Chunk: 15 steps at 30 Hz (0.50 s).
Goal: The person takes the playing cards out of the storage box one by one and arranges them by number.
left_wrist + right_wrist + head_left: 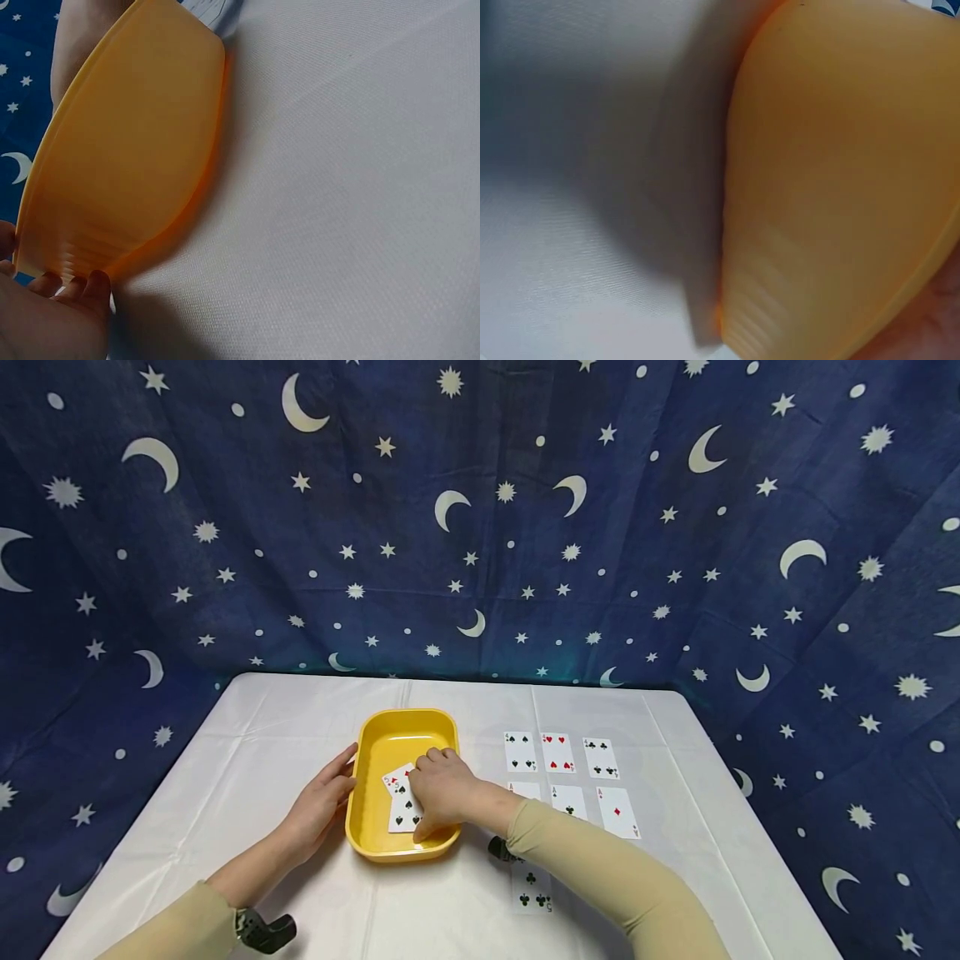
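A yellow plastic tray (405,718) stands on the white-covered table. My left hand (318,802) rests against its left side, with fingertips (96,289) touching the outer wall in the left wrist view. Reaching over the right rim, my right hand (446,789) is inside the tray. Its curled fingers and thumb span playing cards there, partly covering them. The top one is a five of spades (403,810); a red-suited card (392,777) shows from beneath at an angle. How many cards lie under that hand is hidden.
Right of the tray, face-up fours form a row: spades (520,752), hearts (558,752) and clubs (601,758). Below them are aces, including clubs (568,800) and diamonds (618,812). A five of clubs (531,889) lies nearer, partly under the right arm. A star-patterned curtain (480,568) hangs behind.
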Available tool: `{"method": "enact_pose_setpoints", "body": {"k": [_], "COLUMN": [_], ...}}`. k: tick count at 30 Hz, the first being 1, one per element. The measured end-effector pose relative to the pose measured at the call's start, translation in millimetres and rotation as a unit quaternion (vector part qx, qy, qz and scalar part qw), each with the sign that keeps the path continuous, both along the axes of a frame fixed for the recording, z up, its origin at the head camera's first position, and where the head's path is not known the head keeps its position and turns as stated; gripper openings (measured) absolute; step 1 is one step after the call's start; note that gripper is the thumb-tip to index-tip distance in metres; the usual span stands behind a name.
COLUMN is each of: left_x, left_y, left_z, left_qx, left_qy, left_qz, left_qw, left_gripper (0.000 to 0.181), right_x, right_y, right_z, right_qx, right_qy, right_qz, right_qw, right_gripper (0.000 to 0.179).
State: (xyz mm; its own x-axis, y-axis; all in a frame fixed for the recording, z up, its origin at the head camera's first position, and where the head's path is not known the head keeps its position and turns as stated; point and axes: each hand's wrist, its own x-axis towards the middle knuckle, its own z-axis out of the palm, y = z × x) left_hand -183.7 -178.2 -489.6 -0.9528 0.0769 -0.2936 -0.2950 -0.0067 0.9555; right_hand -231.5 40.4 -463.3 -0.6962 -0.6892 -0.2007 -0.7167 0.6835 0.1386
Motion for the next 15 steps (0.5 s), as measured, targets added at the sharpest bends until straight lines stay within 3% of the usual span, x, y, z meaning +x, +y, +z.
{"method": "enact_pose_setpoints", "body": {"k": [15], "left_x": [-0.4], "left_y": [0.0], "left_z": [0.4], "left_qx": [0.003], "left_qy": [0.003], "left_qz": [0.001], "left_qw": [1.0], "left_gripper": [0.067], "right_x": [-4.1], "right_y": [-2.3], "right_z": [1.5], "right_qx": [0.002], "right_qy": [-0.013], "right_qz": [-0.025], "right_qw": [0.9996], "right_gripper": [0.076]}}
